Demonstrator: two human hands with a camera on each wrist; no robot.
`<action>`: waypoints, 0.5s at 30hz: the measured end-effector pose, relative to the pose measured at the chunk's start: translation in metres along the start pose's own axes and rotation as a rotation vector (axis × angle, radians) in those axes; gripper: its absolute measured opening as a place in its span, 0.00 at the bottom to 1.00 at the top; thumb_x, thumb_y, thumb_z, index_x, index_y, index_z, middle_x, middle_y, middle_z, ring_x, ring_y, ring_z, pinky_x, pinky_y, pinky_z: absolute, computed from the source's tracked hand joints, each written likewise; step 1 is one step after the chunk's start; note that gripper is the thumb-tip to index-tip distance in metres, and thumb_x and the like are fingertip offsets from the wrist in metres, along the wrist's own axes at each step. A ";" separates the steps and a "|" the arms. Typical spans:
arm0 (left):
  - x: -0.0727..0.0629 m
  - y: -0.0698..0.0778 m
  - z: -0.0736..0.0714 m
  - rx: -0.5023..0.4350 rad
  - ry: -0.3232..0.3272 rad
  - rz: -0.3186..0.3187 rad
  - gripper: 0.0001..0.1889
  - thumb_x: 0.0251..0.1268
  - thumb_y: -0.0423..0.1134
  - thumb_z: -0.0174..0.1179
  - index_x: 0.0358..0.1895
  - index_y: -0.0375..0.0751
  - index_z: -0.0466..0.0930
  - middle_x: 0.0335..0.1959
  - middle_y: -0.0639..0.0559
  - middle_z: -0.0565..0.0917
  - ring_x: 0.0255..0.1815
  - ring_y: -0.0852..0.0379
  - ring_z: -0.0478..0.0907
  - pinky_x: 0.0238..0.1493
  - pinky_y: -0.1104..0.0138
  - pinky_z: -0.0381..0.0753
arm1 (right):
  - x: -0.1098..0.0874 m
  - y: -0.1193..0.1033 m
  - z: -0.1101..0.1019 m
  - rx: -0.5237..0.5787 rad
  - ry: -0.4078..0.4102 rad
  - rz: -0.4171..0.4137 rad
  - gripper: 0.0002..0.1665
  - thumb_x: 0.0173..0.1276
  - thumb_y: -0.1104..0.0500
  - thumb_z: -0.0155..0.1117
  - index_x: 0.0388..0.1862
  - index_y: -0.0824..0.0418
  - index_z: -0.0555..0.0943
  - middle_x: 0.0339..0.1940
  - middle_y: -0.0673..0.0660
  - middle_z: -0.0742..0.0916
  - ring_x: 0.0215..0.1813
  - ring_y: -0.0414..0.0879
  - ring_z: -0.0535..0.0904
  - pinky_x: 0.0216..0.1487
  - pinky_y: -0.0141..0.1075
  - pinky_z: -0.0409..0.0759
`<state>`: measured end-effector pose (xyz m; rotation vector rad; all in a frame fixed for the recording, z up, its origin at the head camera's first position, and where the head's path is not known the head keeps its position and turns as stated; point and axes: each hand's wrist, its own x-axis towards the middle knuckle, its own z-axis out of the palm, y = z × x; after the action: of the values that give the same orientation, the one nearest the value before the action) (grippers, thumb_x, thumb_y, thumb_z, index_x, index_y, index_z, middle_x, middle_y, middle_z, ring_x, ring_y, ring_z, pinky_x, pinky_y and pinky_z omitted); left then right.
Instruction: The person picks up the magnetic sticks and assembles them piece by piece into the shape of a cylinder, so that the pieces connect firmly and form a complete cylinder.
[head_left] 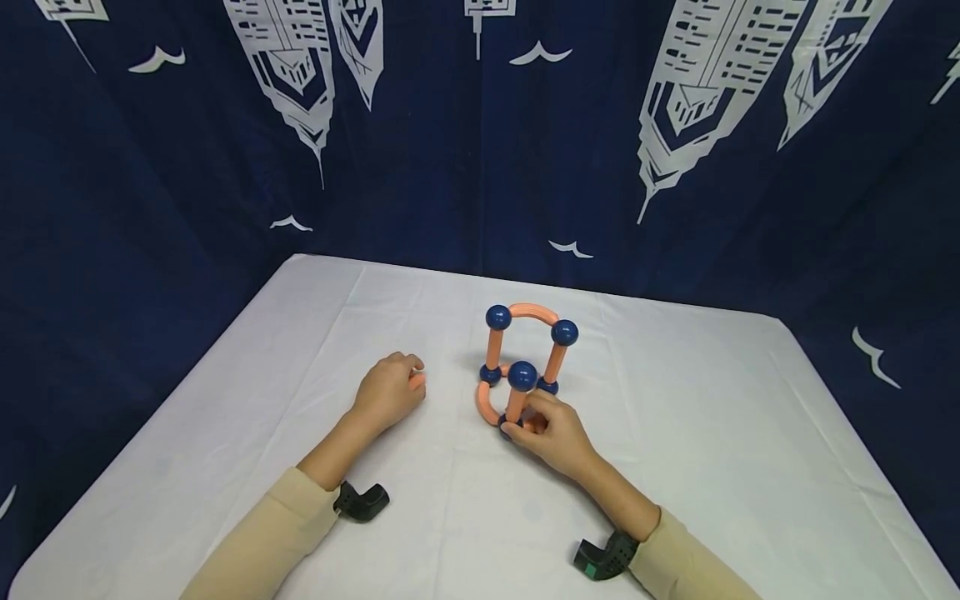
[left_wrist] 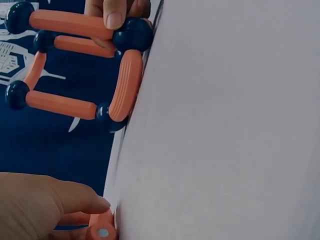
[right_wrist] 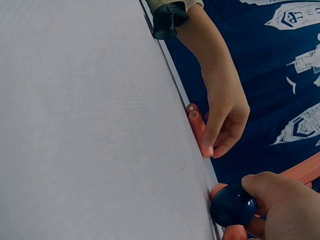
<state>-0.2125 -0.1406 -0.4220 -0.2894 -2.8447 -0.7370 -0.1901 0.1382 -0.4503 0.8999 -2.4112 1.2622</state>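
A magnetic ball-and-rod frame (head_left: 555, 363) of dark blue balls and orange rods, some straight and some curved, stands on the white-covered table. With my right hand (head_left: 558, 433) I grip its near lower corner, the thumb at a blue ball (right_wrist: 233, 205) and the fingers partly hidden behind. An upright rod (head_left: 516, 406) rises from that corner, topped by another blue ball (head_left: 522, 376). To the left of the frame, my left hand (head_left: 390, 390) holds orange magnetic rods (right_wrist: 198, 129) low at the tabletop; two rod ends show in the right wrist view. Its fingers partly cover them.
The white tablecloth (head_left: 720, 433) spreads around both hands. Behind the table hangs a dark blue curtain (head_left: 480, 167) with white building and bird prints. Black wrist cameras, one on the left wrist (head_left: 362, 502) and one on the right (head_left: 606, 557), jut out above the cloth.
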 end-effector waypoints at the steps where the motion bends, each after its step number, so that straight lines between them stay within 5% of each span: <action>1: -0.001 0.001 0.001 0.017 -0.003 0.006 0.12 0.56 0.32 0.64 0.44 0.34 0.84 0.32 0.47 0.80 0.32 0.51 0.77 0.33 0.60 0.78 | 0.000 0.000 0.000 0.001 0.001 0.000 0.11 0.54 0.59 0.77 0.33 0.57 0.82 0.33 0.46 0.81 0.25 0.38 0.69 0.25 0.30 0.70; 15: -0.002 0.007 -0.002 0.177 -0.114 -0.021 0.06 0.54 0.34 0.62 0.35 0.41 0.84 0.25 0.53 0.74 0.24 0.55 0.72 0.25 0.63 0.71 | -0.002 0.001 0.000 -0.004 0.001 0.004 0.11 0.55 0.59 0.77 0.34 0.57 0.83 0.34 0.46 0.81 0.25 0.38 0.69 0.25 0.30 0.69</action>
<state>-0.2083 -0.1363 -0.4172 -0.2828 -2.9997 -0.4817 -0.1895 0.1392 -0.4520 0.8937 -2.4153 1.2583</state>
